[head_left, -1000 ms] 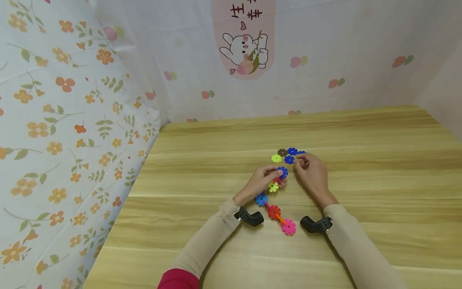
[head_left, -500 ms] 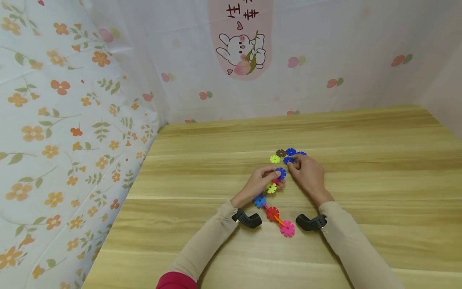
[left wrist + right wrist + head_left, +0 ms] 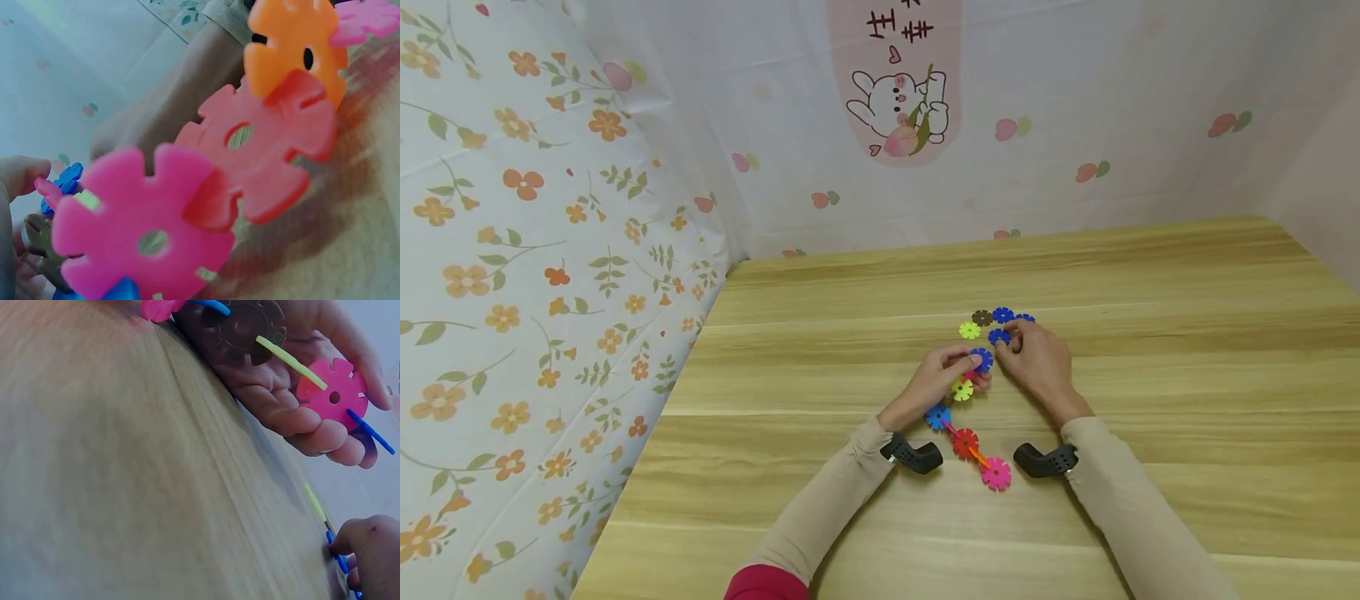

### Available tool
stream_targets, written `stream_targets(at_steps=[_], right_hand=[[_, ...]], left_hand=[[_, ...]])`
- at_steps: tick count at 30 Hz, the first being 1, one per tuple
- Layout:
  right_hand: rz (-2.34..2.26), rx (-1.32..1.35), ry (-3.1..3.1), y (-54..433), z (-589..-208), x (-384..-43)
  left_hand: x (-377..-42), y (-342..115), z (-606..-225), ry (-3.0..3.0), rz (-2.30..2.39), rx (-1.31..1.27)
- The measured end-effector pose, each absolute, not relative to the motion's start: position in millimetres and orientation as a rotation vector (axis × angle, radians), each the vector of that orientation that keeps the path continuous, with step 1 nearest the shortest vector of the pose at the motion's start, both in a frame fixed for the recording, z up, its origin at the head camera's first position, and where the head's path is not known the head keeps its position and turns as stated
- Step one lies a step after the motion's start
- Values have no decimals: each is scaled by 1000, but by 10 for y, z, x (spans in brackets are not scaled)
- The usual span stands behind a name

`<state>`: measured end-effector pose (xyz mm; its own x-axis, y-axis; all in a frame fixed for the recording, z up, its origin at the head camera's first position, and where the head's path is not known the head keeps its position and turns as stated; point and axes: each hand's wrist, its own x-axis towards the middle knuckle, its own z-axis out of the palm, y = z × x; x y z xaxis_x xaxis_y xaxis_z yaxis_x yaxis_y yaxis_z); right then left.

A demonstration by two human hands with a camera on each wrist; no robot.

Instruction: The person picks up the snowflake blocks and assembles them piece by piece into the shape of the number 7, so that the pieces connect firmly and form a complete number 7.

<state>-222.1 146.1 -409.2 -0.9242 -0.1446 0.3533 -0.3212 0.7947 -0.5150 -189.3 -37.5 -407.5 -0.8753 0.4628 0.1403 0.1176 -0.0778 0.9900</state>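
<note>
In the head view my left hand (image 3: pixel 936 379) holds one end of a chain of slotted snowflake discs. Its thumb and fingers grip near the dark blue end disc (image 3: pixel 981 360). A pink disc (image 3: pixel 335 390), a yellow disc (image 3: pixel 962 389) and a brown disc (image 3: pixel 247 328) follow, then a light blue disc (image 3: pixel 937 417), a red disc (image 3: pixel 966 443) and a pink end disc (image 3: pixel 997 474) toward the front. My right hand (image 3: pixel 1039 360) pinches a loose blue disc (image 3: pixel 998 337) at the tabletop; its fingertips partly cover it.
Beyond my hands lie a yellow disc (image 3: pixel 969 331), a brown disc (image 3: pixel 982 317) and blue discs (image 3: pixel 1003 315) on the wooden table (image 3: pixel 820 333). One blue disc (image 3: pixel 1025 318) is partly behind my right hand. Printed cloth (image 3: pixel 760 100) hangs behind the table.
My right hand has moved a little left, from beside the loose blue discs onto the nearest one, and now pinches it. My left hand keeps its grip on the chain, almost still.
</note>
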Motion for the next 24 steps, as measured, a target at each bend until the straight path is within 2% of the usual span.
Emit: stream_targets(at_steps=[8, 24], right_hand=[[930, 367, -2694, 1483, -4095, -2215], [1263, 406, -2580, 1534, -4081, -2185]], left_hand=[[-1777, -403, -3801, 1956, 1998, 642], [-1775, -406, -3776, 1978, 1972, 614]])
